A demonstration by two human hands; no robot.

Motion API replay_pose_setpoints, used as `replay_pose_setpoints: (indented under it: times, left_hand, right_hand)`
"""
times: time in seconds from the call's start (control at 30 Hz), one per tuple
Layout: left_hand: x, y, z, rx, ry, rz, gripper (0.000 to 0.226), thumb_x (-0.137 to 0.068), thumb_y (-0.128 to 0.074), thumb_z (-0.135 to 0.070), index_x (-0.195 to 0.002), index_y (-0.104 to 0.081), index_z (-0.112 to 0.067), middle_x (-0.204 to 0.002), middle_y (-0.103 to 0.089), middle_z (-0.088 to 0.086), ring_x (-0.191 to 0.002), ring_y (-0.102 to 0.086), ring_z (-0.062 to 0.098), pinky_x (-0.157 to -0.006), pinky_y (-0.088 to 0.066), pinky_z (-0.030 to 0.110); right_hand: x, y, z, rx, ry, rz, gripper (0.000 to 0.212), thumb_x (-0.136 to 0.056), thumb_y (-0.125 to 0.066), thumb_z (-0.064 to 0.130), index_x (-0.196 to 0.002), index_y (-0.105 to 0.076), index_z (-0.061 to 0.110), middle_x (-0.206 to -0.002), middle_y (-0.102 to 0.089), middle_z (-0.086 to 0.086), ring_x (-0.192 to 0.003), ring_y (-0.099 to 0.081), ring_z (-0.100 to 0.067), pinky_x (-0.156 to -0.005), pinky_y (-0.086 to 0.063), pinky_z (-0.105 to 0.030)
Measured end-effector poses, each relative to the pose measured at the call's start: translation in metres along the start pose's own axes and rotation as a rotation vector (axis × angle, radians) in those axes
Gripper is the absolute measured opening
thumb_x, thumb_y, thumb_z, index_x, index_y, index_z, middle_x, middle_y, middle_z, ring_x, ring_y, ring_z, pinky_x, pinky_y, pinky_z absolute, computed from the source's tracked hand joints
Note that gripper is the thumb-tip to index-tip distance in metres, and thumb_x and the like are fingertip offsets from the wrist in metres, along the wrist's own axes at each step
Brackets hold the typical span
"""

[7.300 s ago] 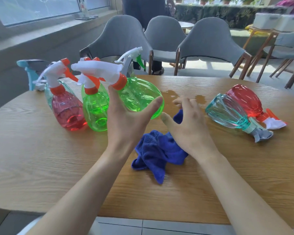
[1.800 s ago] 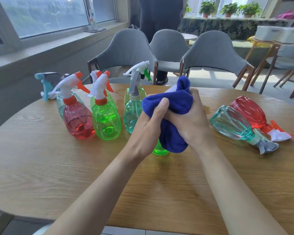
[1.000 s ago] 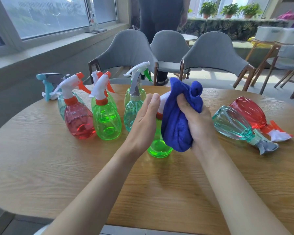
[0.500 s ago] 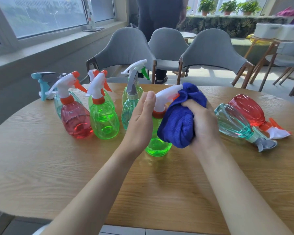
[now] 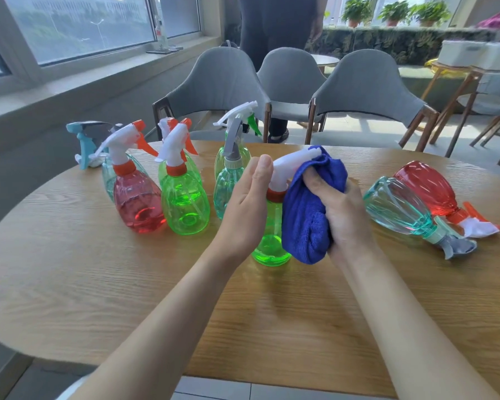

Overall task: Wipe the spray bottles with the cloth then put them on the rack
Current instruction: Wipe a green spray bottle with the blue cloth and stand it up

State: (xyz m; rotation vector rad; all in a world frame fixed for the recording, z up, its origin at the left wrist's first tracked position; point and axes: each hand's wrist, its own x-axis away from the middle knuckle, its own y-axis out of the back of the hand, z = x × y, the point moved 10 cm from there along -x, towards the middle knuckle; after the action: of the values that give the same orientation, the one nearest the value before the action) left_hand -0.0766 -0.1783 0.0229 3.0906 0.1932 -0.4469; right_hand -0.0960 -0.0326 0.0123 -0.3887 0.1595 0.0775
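I see the left hand (image 5: 248, 206) held flat, fingers straight and together, its palm laid against the left side of the near green bottle (image 5: 270, 248). That bottle stands upright on the wooden table (image 5: 70, 269), about the middle of it. The right hand (image 5: 344, 209) is curled tight round the blue cloth (image 5: 309, 215). The cloth is bunched into a wad and pressed to the bottle's right side, from the white spray head (image 5: 289, 166) downward. Only the bottle's base and a strip of its body show between hand and cloth. To the left is a cluster of upright bottles: a red bottle (image 5: 137, 203), a second green bottle (image 5: 185, 206) just beside it, and a teal bottle (image 5: 227, 189) with a grey head close by the left hand. I cannot tell whether the teal bottle and the hand touch. More bottles stand behind these, partly hidden, and a light blue sprayer (image 5: 83, 140) sits at the far left edge. To the right, apart from the hands, a lying teal bottle (image 5: 396, 206) and a lying red bottle (image 5: 427, 189) rest side by side, heads pointing right. Grey chairs (image 5: 223, 79) stand beyond the table, with a person in dark clothes (image 5: 274, 21) behind them.
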Motion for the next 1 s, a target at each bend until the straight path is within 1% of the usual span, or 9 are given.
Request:
replay_pose_setpoints:
  times: [0.17,0.3,0.4,0.47,0.63,0.73,0.8,0.9,1.0]
  left_hand:
    - [0.004,0.003,-0.006,-0.05,-0.033,-0.026,0.034,-0.118,-0.032,-0.031,-0.098,-0.06,-0.031,-0.082,-0.067,-0.038,-0.084,-0.06,-0.021,-0.084,-0.042,0.003]
    - [0.003,0.003,-0.005,-0.036,-0.077,-0.011,0.05,-0.118,-0.033,-0.042,-0.112,-0.065,-0.004,-0.106,-0.075,0.005,-0.103,-0.069,0.015,-0.104,-0.05,0.029]
    - [0.004,0.004,-0.007,-0.03,-0.102,-0.02,0.052,-0.113,-0.036,-0.052,-0.111,-0.062,-0.006,-0.107,-0.066,-0.004,-0.103,-0.061,0.009,-0.102,-0.048,0.036]
    - [0.005,0.002,-0.009,-0.028,-0.127,-0.015,0.045,-0.113,-0.036,-0.046,-0.096,-0.053,-0.008,-0.092,-0.052,-0.007,-0.089,-0.051,0.008,-0.09,-0.044,0.036]
    - [0.004,0.001,-0.007,-0.049,-0.086,0.005,0.043,-0.118,-0.033,-0.035,-0.106,-0.056,-0.001,-0.091,-0.062,-0.009,-0.085,-0.061,-0.008,-0.087,-0.047,0.013]
    - [0.005,-0.003,-0.01,-0.047,-0.101,0.041,0.056,-0.119,-0.03,-0.037,-0.108,-0.054,0.012,-0.097,-0.071,0.02,-0.094,-0.07,0.014,-0.099,-0.05,0.026]
    - [0.005,-0.002,-0.013,-0.048,-0.109,0.041,0.058,-0.119,-0.029,-0.039,-0.109,-0.055,0.012,-0.096,-0.073,0.019,-0.099,-0.069,0.028,-0.104,-0.048,0.034]
    - [0.006,0.004,-0.01,-0.047,-0.092,-0.011,0.051,-0.119,-0.031,-0.035,-0.106,-0.057,0.006,-0.088,-0.07,-0.004,-0.087,-0.065,0.001,-0.09,-0.047,0.014]
    - [0.008,0.005,-0.01,-0.059,-0.115,-0.019,0.052,-0.118,-0.034,-0.039,-0.108,-0.054,0.008,-0.099,-0.053,-0.001,-0.092,-0.05,0.002,-0.086,-0.043,0.012]
  right_hand:
    - [0.004,0.002,-0.014,-0.181,-0.1,0.038,0.012,-0.085,-0.074,0.021,-0.089,-0.084,0.017,-0.1,-0.08,-0.009,-0.099,-0.078,-0.027,-0.084,-0.062,-0.036]
    - [0.005,0.002,-0.014,-0.245,-0.111,0.025,0.016,-0.085,-0.073,0.02,-0.095,-0.079,0.009,-0.095,-0.079,-0.009,-0.094,-0.079,-0.026,-0.083,-0.063,-0.036]
    - [0.004,0.003,-0.002,-0.006,-0.009,-0.009,0.016,-0.089,-0.077,0.024,-0.097,-0.077,0.01,-0.092,-0.077,-0.008,-0.089,-0.075,-0.024,-0.081,-0.06,-0.034]
    - [0.002,0.001,0.005,0.049,0.039,-0.004,0.021,-0.085,-0.078,0.028,-0.096,-0.077,0.01,-0.089,-0.077,-0.007,-0.085,-0.074,-0.021,-0.077,-0.059,-0.031]
    - [0.002,0.001,-0.011,-0.133,-0.085,0.06,0.026,-0.087,-0.074,0.026,-0.105,-0.074,0.007,-0.098,-0.077,-0.01,-0.097,-0.076,-0.027,-0.082,-0.06,-0.036]
    - [0.003,0.007,-0.022,-0.244,-0.137,0.048,0.02,-0.088,-0.072,0.023,-0.104,-0.073,0.01,-0.097,-0.078,-0.006,-0.102,-0.076,-0.028,-0.08,-0.061,-0.035]
    - [0.003,0.009,-0.025,-0.22,-0.131,0.044,0.022,-0.088,-0.074,0.025,-0.105,-0.072,0.011,-0.098,-0.077,-0.005,-0.104,-0.076,-0.029,-0.081,-0.06,-0.037]
    - [0.003,0.005,-0.016,-0.107,-0.068,0.041,0.023,-0.088,-0.079,0.027,-0.104,-0.075,0.01,-0.1,-0.078,-0.008,-0.104,-0.076,-0.029,-0.085,-0.061,-0.037]
    - [0.002,0.001,0.0,0.021,0.039,0.021,0.024,-0.084,-0.08,0.033,-0.094,-0.077,0.012,-0.089,-0.077,-0.005,-0.088,-0.075,-0.02,-0.079,-0.059,-0.031]
